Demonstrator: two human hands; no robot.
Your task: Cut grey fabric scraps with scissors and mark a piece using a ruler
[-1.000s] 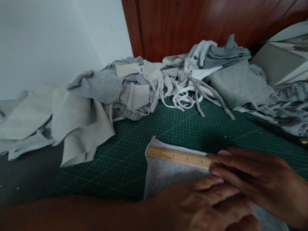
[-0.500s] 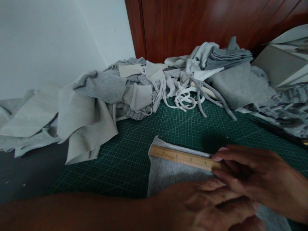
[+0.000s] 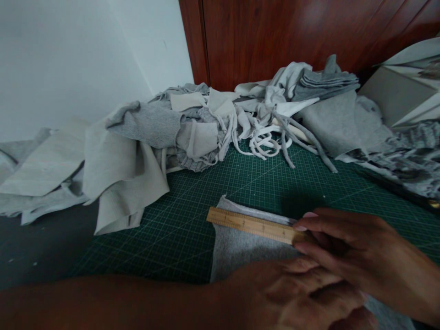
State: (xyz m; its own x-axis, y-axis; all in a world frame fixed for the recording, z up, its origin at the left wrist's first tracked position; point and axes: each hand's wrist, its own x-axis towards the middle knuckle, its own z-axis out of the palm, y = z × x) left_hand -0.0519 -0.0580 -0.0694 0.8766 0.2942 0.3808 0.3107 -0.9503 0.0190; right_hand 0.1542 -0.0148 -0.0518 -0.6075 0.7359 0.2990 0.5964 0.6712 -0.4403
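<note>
A wooden ruler (image 3: 250,224) lies across the upper part of a piece of grey knit fabric (image 3: 237,250). Its left end sticks out a little past the fabric's left edge. My right hand (image 3: 360,252) pinches the ruler near its right part, thumb and index finger on it; the ruler's right end is hidden in the hand. My left hand (image 3: 292,298) rests on the fabric below the ruler, fingers stretched to the right beneath my right hand. Its fingertips are partly out of sight.
Under the fabric is a green cutting mat (image 3: 185,220) with grid lines. Heaped fabric scraps (image 3: 147,123) run along the back, with white cords (image 3: 268,144) among them. A dark tool (image 3: 398,188) lies at right, near a light box (image 3: 402,91). A red-brown wooden panel (image 3: 292,36) stands behind.
My right hand has slid the ruler slightly left, so its end now passes the fabric's left edge. My left hand stays nearly in place.
</note>
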